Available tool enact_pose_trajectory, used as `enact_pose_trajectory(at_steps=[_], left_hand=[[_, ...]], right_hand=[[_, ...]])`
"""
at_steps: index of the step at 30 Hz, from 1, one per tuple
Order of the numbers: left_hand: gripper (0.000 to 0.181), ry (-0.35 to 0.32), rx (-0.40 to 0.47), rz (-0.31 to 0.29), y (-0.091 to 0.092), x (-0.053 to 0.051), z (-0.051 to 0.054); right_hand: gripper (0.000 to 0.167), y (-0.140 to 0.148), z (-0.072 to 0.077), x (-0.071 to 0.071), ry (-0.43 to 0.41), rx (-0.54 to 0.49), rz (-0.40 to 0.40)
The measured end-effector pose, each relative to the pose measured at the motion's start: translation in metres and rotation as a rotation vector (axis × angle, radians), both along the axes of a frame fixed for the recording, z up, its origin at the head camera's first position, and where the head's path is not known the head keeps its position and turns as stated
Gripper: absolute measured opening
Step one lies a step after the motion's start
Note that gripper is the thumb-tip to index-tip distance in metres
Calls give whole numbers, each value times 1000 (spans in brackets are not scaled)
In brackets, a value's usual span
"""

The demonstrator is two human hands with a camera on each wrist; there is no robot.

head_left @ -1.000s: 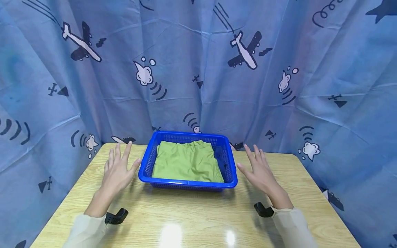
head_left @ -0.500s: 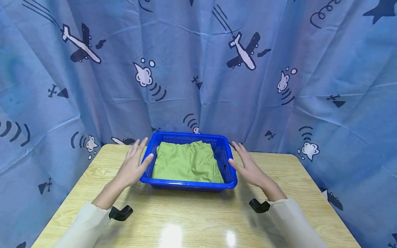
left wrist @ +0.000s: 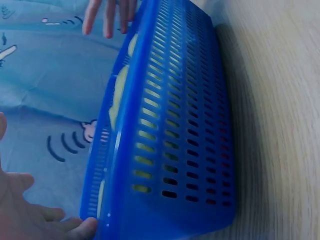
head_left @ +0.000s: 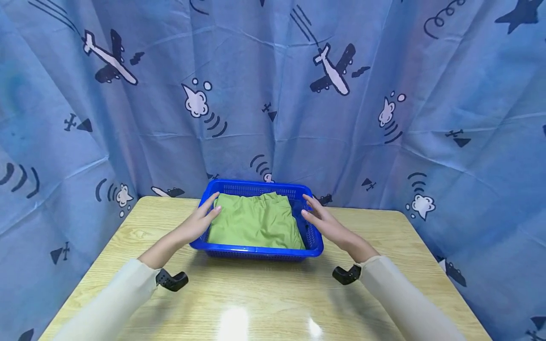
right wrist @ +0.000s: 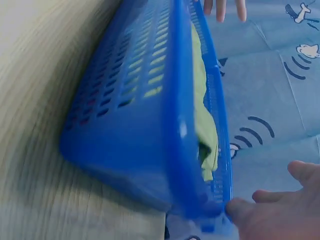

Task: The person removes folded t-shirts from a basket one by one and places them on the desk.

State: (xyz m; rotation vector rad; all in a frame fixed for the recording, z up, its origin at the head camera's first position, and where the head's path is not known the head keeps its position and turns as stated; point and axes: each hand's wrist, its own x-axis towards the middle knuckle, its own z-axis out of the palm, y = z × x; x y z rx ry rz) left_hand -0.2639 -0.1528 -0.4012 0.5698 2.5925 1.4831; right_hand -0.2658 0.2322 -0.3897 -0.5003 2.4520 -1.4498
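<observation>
A blue plastic basket point(head_left: 256, 250) with slotted walls stands on the table, and green folded cloth point(head_left: 256, 222) lies in it. Over the basket's left rim reaches my left hand point(head_left: 197, 225), its fingers extended towards the cloth. My right hand point(head_left: 332, 228) hovers at the opposite rim, fingers likewise extended. Neither hand grips anything. In the left wrist view, fingertips of the left hand point(left wrist: 35, 212) appear close to the rim; whether they touch is unclear. The right wrist view shows the right hand point(right wrist: 285, 210) beside the basket corner. Something dark blue point(head_left: 300, 215) lies right of the cloth, partly hidden.
The light wood table point(head_left: 256, 293) bears the basket near its back edge. Behind and at both sides hangs a blue curtain point(head_left: 256, 94) printed with planes and clouds. Black devices sit at both wrists, the left device point(head_left: 172, 280) and the right device point(head_left: 346, 274).
Both hands have moved inward from beside the basket to over its left and right rims. The basket and green cloth keep their place on the table.
</observation>
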Motion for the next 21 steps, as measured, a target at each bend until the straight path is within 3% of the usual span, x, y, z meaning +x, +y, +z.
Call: enact_pose_trajectory(at_steps=[5, 10, 15, 21], left_hand=[[69, -153, -50, -8, 5, -6, -1], [71, -288, -72, -15, 11, -11, 0], [73, -360, -53, 33, 14, -15, 1], [71, -442, 47, 94, 16, -18, 1]], right_hand=[[70, -12, 2, -6, -133, -80, 18], [72, -21, 0, -14, -281, -84, 34], [72, -26, -1, -20, -329, -90, 34], [71, -29, -3, -23, -350, -102, -18]])
